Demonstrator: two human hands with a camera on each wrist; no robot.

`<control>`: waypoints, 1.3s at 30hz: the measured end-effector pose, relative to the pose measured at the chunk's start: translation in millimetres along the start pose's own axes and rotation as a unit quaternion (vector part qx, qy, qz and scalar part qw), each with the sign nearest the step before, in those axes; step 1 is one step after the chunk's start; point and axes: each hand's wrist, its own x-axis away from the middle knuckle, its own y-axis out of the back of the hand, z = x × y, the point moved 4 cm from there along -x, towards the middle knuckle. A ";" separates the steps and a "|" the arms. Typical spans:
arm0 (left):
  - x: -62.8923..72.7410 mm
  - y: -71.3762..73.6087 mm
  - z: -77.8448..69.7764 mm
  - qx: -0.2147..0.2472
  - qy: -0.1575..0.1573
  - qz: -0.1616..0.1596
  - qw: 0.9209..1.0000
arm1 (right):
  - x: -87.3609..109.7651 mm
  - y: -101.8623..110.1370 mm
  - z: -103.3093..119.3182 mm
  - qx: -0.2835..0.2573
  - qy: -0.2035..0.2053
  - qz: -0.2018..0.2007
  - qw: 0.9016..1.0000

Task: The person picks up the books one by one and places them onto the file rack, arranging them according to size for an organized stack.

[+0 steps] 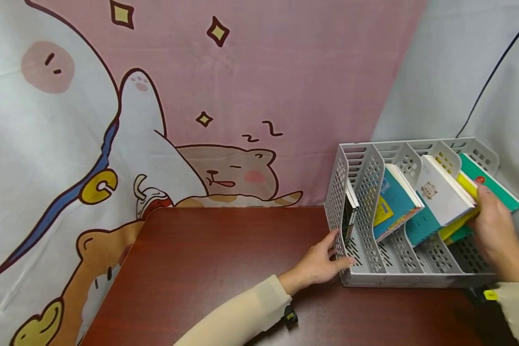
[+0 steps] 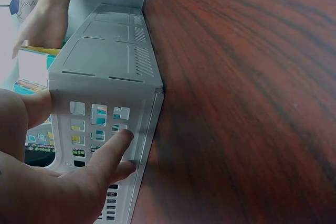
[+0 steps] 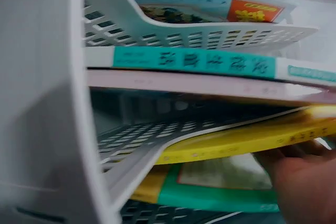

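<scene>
Hands at the file rack, far right of the table

I see my left hand [image 1: 322,264] pressing relaxed, fairly straight fingers on the grey file rack [image 1: 363,269]; my right hand [image 1: 497,230] pinches the yellow book [image 1: 467,185] in its rightmost compartment.

A dark red wooden table [image 1: 207,259] fills the foreground. Behind it hangs a pink cartoon cloth [image 1: 259,86] (a sleeping cat drawn on it), and a thin black cable [image 1: 493,72] crosses the grey backdrop.
</scene>
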 end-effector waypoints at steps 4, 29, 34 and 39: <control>-2.2 -0.9 0.1 -0.001 -0.004 -0.003 1.000 | 3.3 3.9 18.4 0.145 -0.009 -0.068 0.987; 28.3 67.8 -58.2 -0.166 -0.115 -0.136 0.970 | 81.2 -82.0 116.7 0.156 0.180 0.012 0.971; 50.6 102.6 -77.5 -0.210 -0.134 -0.173 0.953 | 102.4 -123.4 125.4 0.195 0.273 0.072 0.939; 73.8 138.3 -94.9 -0.281 -0.134 -0.223 0.924 | 114.6 -155.1 139.0 0.225 0.348 0.049 0.909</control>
